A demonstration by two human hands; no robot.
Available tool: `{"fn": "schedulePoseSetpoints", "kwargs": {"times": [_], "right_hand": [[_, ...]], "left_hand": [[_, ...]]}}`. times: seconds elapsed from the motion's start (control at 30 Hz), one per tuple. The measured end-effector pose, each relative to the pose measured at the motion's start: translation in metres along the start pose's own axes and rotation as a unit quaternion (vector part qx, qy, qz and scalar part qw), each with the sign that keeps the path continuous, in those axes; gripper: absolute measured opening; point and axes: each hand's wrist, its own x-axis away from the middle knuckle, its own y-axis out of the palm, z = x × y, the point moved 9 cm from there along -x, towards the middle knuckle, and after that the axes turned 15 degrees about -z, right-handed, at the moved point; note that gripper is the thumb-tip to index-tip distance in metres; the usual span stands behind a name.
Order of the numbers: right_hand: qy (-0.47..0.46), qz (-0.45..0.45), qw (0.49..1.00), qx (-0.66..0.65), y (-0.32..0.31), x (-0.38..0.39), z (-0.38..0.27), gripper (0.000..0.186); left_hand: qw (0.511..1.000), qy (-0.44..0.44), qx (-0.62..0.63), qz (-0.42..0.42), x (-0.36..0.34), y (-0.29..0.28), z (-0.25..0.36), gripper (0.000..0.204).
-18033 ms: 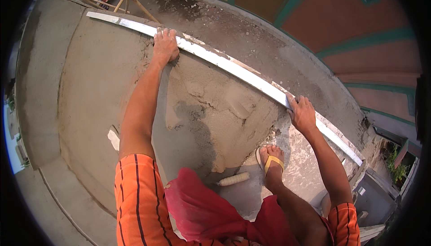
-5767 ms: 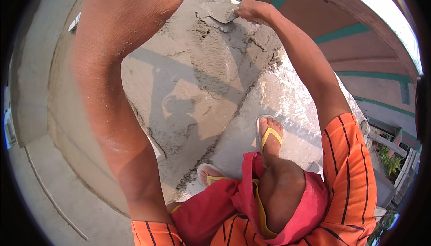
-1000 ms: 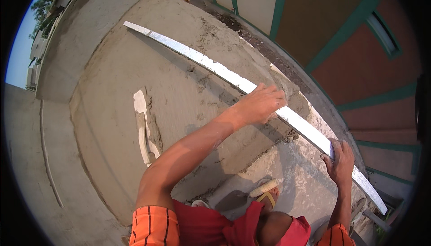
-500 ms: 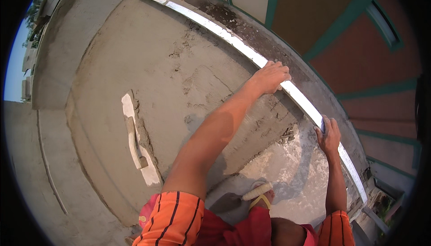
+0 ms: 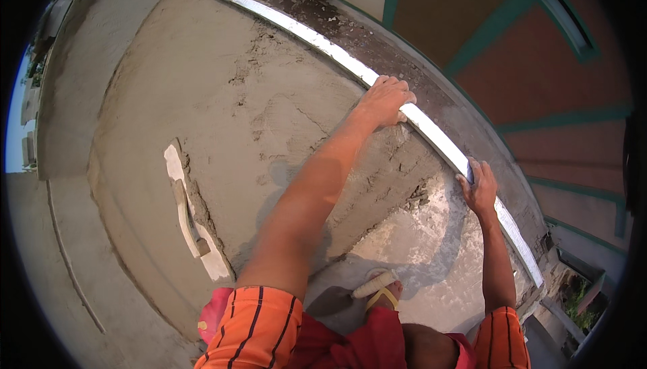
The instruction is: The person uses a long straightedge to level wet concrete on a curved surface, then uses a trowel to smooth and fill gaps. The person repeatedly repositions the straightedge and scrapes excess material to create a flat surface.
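Observation:
A long, straight metal screed bar (image 5: 306,37) lies along the far right edge of the grey mortar bed (image 5: 222,79). My left hand (image 5: 389,101) wraps over the bar near its middle, fingers curled round the far side. Lower down, my right hand (image 5: 480,186) is closed on the same bar, thumb on the near side. A hand float (image 5: 183,215), a pale board with a raised handle, rests on the mortar left of my left forearm. Close to my feet is a trowel (image 5: 376,284) with a light handle; its dark blade looks shaded.
Beyond the bar runs a strip of dirt and rubble (image 5: 323,15), then a building wall (image 5: 532,79) with green trim. Pale, rough floor (image 5: 431,248) borders the mortar by my sandalled foot (image 5: 385,297). A low cement wall (image 5: 74,93) bounds the left.
The whole view has shifted, so things sit a little farther left in the picture. Both hands keep their hold on the bar, and the float and trowel stay in place.

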Motion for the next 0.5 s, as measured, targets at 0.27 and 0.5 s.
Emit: {"fn": "schedulePoseSetpoints", "kwargs": {"times": [0.27, 0.5], "right_hand": [[0.017, -0.015, 0.999, -0.03, -0.007, -0.007, -0.024, 0.055], [-0.038, -0.006, 0.999, -0.033, -0.002, -0.06, -0.084, 0.064]], "left_hand": [[0.972, -0.203, -0.115, -0.031, 0.029, -0.033, -0.108, 0.092], [0.955, -0.295, -0.007, -0.005, 0.052, -0.055, -0.189, 0.086]]}}
